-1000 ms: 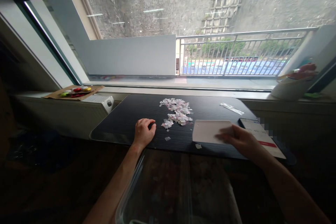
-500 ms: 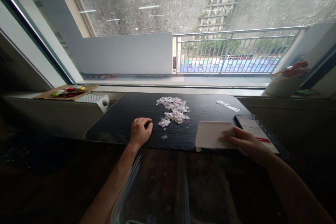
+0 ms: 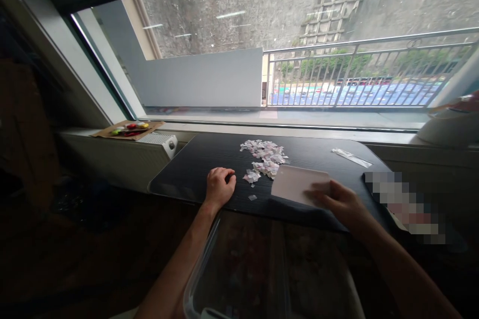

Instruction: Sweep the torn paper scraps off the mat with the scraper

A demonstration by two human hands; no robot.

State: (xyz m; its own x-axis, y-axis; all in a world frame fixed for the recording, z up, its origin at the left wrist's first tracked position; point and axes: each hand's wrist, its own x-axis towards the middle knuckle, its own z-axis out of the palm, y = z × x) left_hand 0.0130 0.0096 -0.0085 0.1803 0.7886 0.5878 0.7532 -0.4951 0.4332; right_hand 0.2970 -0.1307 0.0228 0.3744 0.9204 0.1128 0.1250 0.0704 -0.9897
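My right hand (image 3: 339,202) grips the right part of a pale pinkish plastic scraper (image 3: 295,184), a thin flat piece with rounded corners and a small hole near one. The scraper is tilted above the black tabletop (image 3: 179,174), its upper left corner beside a pile of small white and pinkish scraps (image 3: 267,154). Fingers loosely curled, my left hand (image 3: 220,188) rests at the table's front edge, left of the pile. I see nothing in it. Between my hands, a single clear scrap (image 3: 252,198) lies near the front edge.
A clear plastic bin (image 3: 204,269) stands below the table's front edge. At the table's right are a clear strip (image 3: 352,157) and a partly blurred phone (image 3: 404,207). Cardboard with colourful items (image 3: 129,130) lies by the window, near a radiator (image 3: 157,144). A pale container (image 3: 436,127) stands at right.
The view has swung left, shifting everything rightward. My right hand has moved the scraper left and up, towards the scraps, and tilted it. My left hand keeps its place on the table.
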